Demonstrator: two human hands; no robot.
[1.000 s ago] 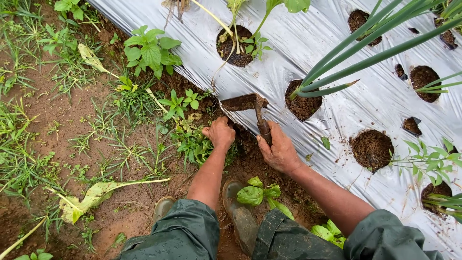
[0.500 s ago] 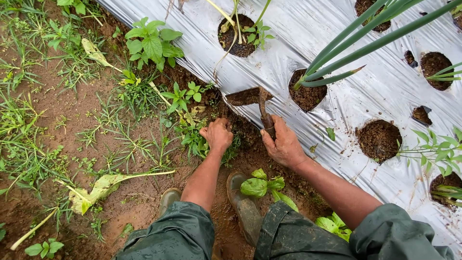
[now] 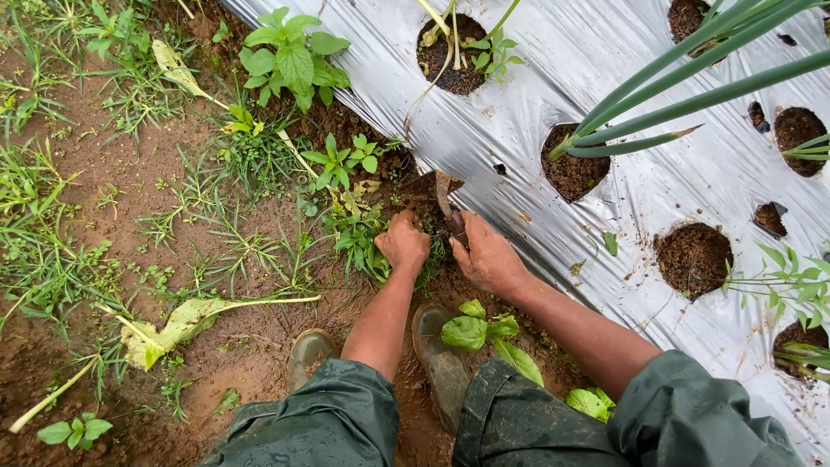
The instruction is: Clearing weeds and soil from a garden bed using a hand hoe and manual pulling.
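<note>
My left hand [image 3: 403,242] is closed around a clump of green weeds [image 3: 359,238] at the edge of the silver plastic mulch sheet [image 3: 536,104]. My right hand [image 3: 488,258] grips the wooden handle of a small muddy hand hoe [image 3: 443,197], whose blade digs into the dark soil just beyond the weeds. Both hands are muddy and close together. My two rubber boots [image 3: 441,359] stand in the wet brown soil below them.
The mulch sheet has round planting holes [image 3: 694,257] filled with dark soil; long green onion leaves [image 3: 692,78] rise from one. Leafy weeds [image 3: 294,56] and grass line the sheet's edge. A wilted pulled leaf [image 3: 186,322] lies on the muddy path at left.
Both hands stay at the same spot by the sheet's edge. The left hand has closed tighter on the weeds and the hoe blade has shifted a little in the soil.
</note>
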